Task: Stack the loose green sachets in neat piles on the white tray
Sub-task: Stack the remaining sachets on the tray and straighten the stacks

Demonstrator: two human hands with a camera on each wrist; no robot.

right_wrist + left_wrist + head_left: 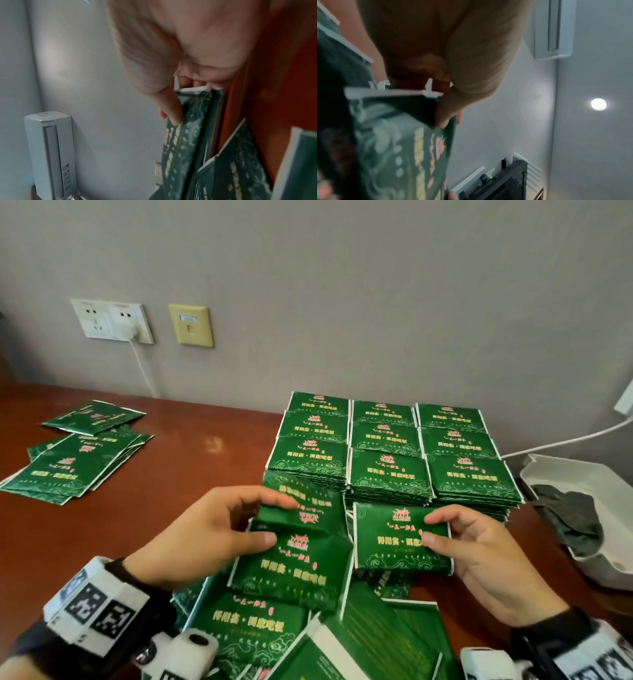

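Green sachets stand in neat piles [387, 446], three rows deep, at the table's middle right; the tray under them is hidden. My left hand [281, 520] pinches a bent sachet [294, 563] by its top edge, thumb under and forefinger over, just in front of the piles. In the left wrist view my thumb [443, 119] presses that sachet [399, 148]. My right hand [430, 529] grips a small flat stack of sachets [394, 542] by its right end. The right wrist view shows this stack [185, 142] edge-on under my thumb [171, 112]. More loose sachets [253, 625] lie heaped below my hands.
A second loose heap of sachets [75, 453] lies at the far left of the brown table [198, 446]. A white container [603, 508] with a dark cloth in it stands at the right edge. Wall sockets [113, 321] and a white cable [565, 436] are behind.
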